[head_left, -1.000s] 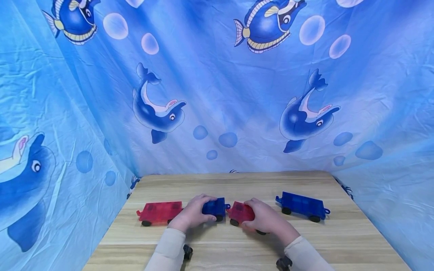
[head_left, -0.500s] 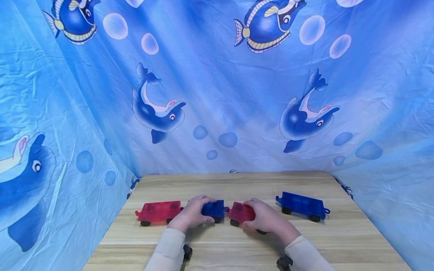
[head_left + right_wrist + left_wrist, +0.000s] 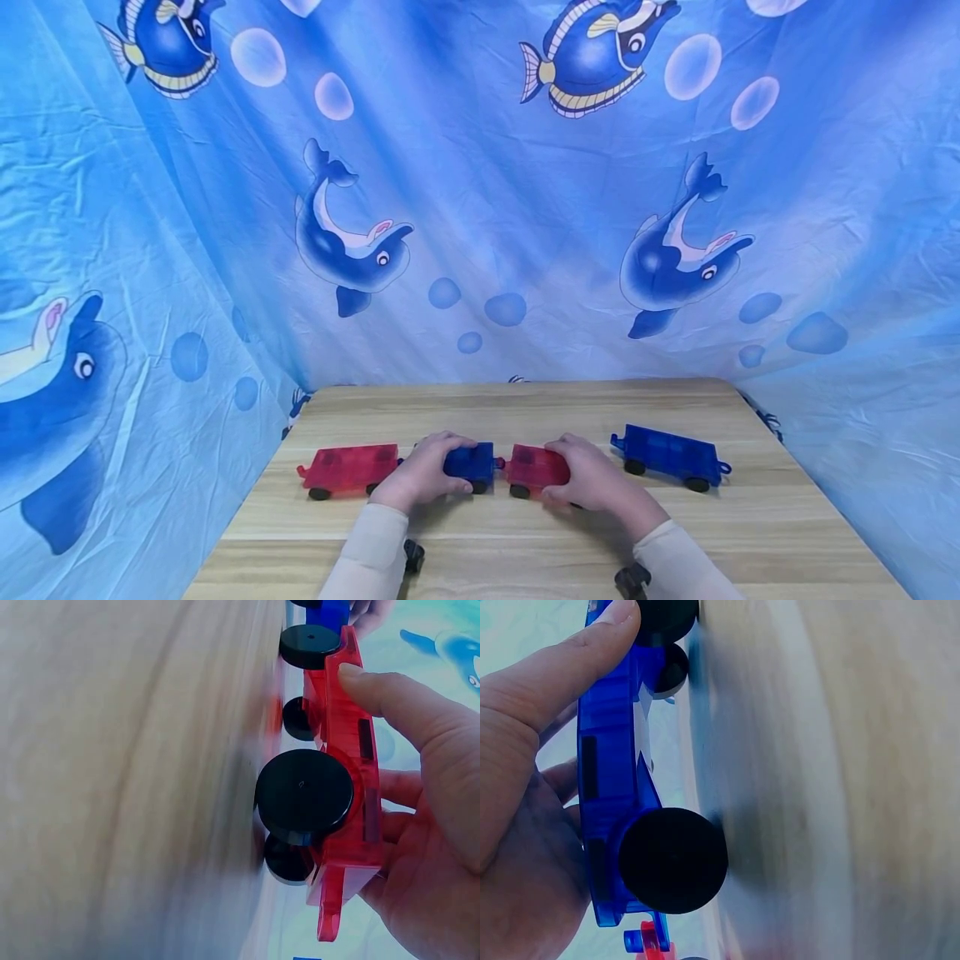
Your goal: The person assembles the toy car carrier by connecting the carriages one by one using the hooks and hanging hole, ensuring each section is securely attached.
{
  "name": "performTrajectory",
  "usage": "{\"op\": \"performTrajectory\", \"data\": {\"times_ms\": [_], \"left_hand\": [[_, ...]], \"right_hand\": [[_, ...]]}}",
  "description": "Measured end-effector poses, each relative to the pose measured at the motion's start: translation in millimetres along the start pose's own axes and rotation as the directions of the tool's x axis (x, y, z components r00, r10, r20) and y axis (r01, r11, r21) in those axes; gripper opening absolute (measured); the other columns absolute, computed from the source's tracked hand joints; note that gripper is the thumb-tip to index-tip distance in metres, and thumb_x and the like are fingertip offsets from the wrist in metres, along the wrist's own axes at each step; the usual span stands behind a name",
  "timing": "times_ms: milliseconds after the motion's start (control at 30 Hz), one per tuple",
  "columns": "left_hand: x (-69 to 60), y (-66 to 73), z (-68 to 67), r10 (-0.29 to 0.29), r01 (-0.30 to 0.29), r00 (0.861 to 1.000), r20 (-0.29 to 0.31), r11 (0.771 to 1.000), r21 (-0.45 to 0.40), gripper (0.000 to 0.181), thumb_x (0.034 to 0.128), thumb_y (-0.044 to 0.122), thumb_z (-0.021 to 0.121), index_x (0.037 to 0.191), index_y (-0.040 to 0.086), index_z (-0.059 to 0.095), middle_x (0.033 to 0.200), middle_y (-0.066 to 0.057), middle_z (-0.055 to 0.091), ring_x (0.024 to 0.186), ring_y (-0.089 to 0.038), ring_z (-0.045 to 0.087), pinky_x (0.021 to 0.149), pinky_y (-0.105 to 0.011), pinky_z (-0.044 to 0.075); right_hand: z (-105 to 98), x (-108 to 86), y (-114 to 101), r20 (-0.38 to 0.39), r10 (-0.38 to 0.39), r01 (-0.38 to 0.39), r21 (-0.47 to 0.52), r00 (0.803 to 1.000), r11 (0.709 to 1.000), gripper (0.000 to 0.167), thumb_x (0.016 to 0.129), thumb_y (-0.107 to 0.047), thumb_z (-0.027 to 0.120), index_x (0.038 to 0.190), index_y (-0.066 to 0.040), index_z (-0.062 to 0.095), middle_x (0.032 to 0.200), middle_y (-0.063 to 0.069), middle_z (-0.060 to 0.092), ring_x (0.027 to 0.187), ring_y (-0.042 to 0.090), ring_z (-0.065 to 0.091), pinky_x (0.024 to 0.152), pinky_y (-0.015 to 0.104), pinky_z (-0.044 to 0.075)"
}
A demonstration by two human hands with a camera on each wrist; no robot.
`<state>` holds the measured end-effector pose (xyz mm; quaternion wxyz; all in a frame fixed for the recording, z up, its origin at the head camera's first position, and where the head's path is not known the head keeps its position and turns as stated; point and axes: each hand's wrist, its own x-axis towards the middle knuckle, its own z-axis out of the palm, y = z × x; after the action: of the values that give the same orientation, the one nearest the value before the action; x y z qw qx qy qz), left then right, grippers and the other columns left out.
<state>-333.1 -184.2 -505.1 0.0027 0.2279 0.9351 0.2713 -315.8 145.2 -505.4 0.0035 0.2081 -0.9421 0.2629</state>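
Note:
My left hand (image 3: 422,473) grips a translucent blue toy train car (image 3: 474,460), thumb on its near side. My right hand (image 3: 591,477) holds a translucent red toy train car (image 3: 531,467), which has black wheels. Between the two hands the coupling ends (image 3: 500,463) of these cars overlap; whether they are hooked is too small to tell. Behind my left hand, another red car (image 3: 348,468) lines up with the blue one. In the left wrist view a red loop (image 3: 651,939) sits around the blue car's peg (image 3: 633,942). Part of each held car is hidden by fingers.
A second blue train car (image 3: 667,456) stands apart on the right of the wooden table (image 3: 487,550). Black wrist-worn devices show beside the left (image 3: 413,557) and right (image 3: 632,579) sleeves. A blue sea-print cloth (image 3: 480,208) surrounds the table.
The blue car in my left hand and the red car behind it have shifted slightly left. The red car in my right hand has turned straighter, and the middle couplings now overlap.

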Motion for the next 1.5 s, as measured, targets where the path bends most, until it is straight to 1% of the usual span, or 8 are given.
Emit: {"op": "performTrajectory", "data": {"times_ms": [167,367,567,833,1067,1167,1333,1500], "left_hand": [[-0.6,0.1,-1.0,-0.004,0.004,1.0,0.001,1.0,-0.008,0.069,0.0815,0.036,0.092,0.144,0.028,0.064,0.14,0.0,0.06,0.135,-0.035,0.051,0.106,-0.059,0.048],[-1.7,1.2,-1.9,-0.018,0.018,1.0,0.006,1.0,-0.014,0.069,0.0818,0.036,0.092,0.144,0.027,0.064,0.141,0.0,0.059,0.135,-0.036,0.051,0.105,-0.059,0.048],[-2.8,1.7,-3.1,-0.028,0.028,1.0,0.007,0.999,-0.019,0.069,0.082,0.036,0.092,0.144,0.027,0.064,0.142,-0.001,0.059,0.134,-0.036,0.051,0.104,-0.059,0.049],[-4.2,-0.5,-5.8,-0.04,0.04,0.999,0.007,0.999,-0.029,0.069,0.0813,0.035,0.093,0.143,0.026,0.064,0.14,-0.002,0.059,0.131,-0.036,0.053,0.102,-0.06,0.05],[-4.6,-2.6,-7.8,-0.032,0.032,0.999,-0.002,0.999,-0.025,0.069,0.0796,0.036,0.094,0.142,0.025,0.065,0.14,-0.004,0.06,0.131,-0.038,0.053,0.102,-0.061,0.05],[-4.3,-3.0,-8.1,-0.036,0.036,0.999,0.0,0.999,-0.023,0.069,0.0799,0.035,0.094,0.142,0.026,0.065,0.14,-0.003,0.06,0.131,-0.037,0.053,0.102,-0.06,0.05],[-4.4,-3.3,-9.4,-0.045,0.045,0.999,0.001,0.999,-0.029,0.069,0.0798,0.034,0.094,0.141,0.026,0.065,0.14,-0.003,0.06,0.13,-0.037,0.054,0.101,-0.061,0.05],[-5.6,-3.3,-11.3,-0.039,0.039,0.999,0.0,0.999,-0.031,0.069,0.0792,0.033,0.095,0.141,0.025,0.066,0.139,-0.004,0.061,0.129,-0.038,0.054,0.1,-0.062,0.05]], "right_hand": [[-1,0.1,3,-0.008,0.021,-0.022,-0.007,1.0,1.0,0.08,0.078,-0.043,0.093,0.145,-0.01,0.062,0.124,0.0,0.062,0.107,0.02,0.058,0.09,0.048,0.057],[-3,-1.3,6,-0.03,0.034,-0.035,-0.05,0.999,0.998,0.082,0.079,-0.046,0.092,0.147,-0.013,0.061,0.133,0.002,0.062,0.117,0.024,0.057,0.092,0.05,0.055],[-4,0.4,8,-0.043,0.024,-0.027,-0.073,0.999,0.997,0.079,0.081,-0.044,0.09,0.147,-0.011,0.061,0.135,0.003,0.062,0.122,0.025,0.057,0.098,0.052,0.053],[-6,-1.9,10,-0.04,0.018,-0.02,-0.036,0.999,0.999,0.081,0.083,-0.044,0.09,0.149,-0.01,0.058,0.139,0.003,0.06,0.125,0.027,0.056,0.101,0.054,0.052],[-18,-5.2,18,-0.096,-0.018,0.014,-0.043,0.995,0.999,0.077,0.085,-0.043,0.088,0.148,-0.01,0.059,0.144,0.008,0.059,0.136,0.036,0.053,0.111,0.06,0.043],[-24,-9.0,23,-0.103,-0.015,0.011,-0.031,0.995,0.999,0.076,0.086,-0.041,0.088,0.149,-0.01,0.058,0.147,0.009,0.057,0.14,0.038,0.049,0.113,0.063,0.039],[-34,-17.0,35,-0.135,-0.026,0.022,-0.026,0.991,0.999,0.073,0.088,-0.037,0.087,0.149,-0.009,0.058,0.146,0.01,0.057,0.138,0.04,0.05,0.111,0.066,0.039],[-45,-28.4,49,-0.171,-0.019,0.012,-0.041,0.985,0.999,0.074,0.088,-0.038,0.086,0.149,-0.008,0.057,0.145,0.012,0.058,0.135,0.042,0.052,0.107,0.066,0.042]]}}
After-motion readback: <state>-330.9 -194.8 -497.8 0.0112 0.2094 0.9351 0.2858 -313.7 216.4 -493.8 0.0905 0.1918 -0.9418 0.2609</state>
